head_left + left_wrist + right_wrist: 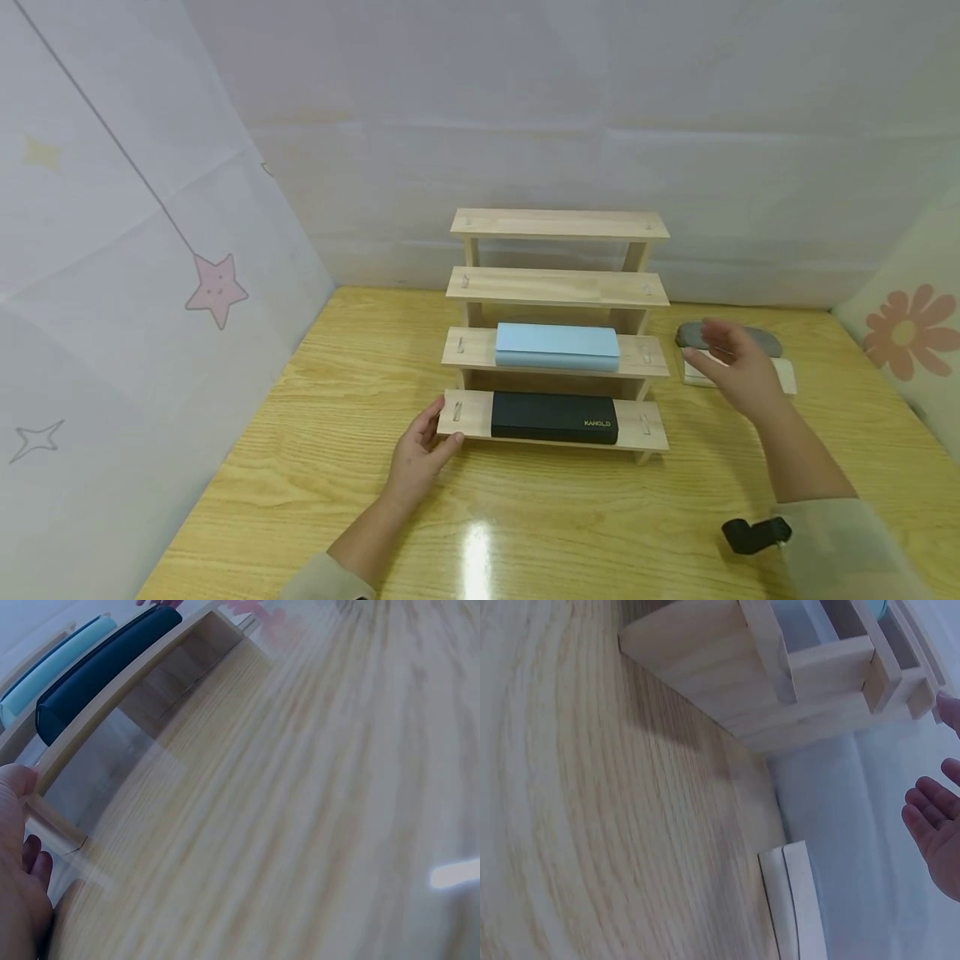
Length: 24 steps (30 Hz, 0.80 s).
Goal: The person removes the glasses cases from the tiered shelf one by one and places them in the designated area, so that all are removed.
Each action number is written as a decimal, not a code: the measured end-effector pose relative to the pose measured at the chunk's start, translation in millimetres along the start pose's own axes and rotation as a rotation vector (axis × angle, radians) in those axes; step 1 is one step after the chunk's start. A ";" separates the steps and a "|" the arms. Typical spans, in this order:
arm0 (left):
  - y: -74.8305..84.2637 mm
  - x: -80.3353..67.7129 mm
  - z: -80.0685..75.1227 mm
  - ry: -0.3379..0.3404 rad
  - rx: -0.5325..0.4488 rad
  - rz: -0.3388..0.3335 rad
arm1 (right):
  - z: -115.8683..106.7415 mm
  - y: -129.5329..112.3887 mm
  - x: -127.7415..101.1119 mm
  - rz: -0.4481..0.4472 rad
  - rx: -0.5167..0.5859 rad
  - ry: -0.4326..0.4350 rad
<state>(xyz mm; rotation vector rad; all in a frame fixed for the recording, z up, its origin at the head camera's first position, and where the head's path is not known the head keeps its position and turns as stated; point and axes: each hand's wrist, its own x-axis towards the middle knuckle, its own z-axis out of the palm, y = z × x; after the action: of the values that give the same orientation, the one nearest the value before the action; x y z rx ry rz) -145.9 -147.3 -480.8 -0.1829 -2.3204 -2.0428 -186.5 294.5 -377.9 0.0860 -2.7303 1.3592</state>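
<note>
A stepped wooden display rack (558,287) stands on the table with its tiers rising toward the back. On the lowest tier lies a black glasses case (555,417) with gold lettering, and a light blue glasses case (557,347) lies one tier up. My left hand (414,458) grips the left end of the lowest tier, thumb at the front corner; the left wrist view shows the thumb (16,780) against the board's end. Over the right side of the table, my right hand (738,371) is raised with fingers extended and nothing in it. Beneath it are a grey case (763,340) and a white case (786,377), partly hidden.
The wood-grain table (360,350) runs back to a pale cloth backdrop (525,100), with patterned cloth on both sides. A black strap piece (756,535) juts out beside the right sleeve (843,546).
</note>
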 end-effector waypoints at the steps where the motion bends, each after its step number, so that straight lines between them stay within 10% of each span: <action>1: 0.0 0.2 0.0 0.001 0.001 0.000 | 1.2 -2.1 0.1 -0.005 0.000 -0.005; 24: -0.2 0.9 0.1 0.004 0.011 -0.012 | 26.4 -31.1 3.2 -0.076 -0.014 -0.091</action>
<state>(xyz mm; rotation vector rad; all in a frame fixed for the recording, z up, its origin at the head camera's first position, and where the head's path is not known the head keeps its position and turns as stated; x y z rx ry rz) -146.8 -147.1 -480.9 -0.1640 -2.3355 -2.0336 -188.3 254.6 -368.7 0.2538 -2.7783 1.3485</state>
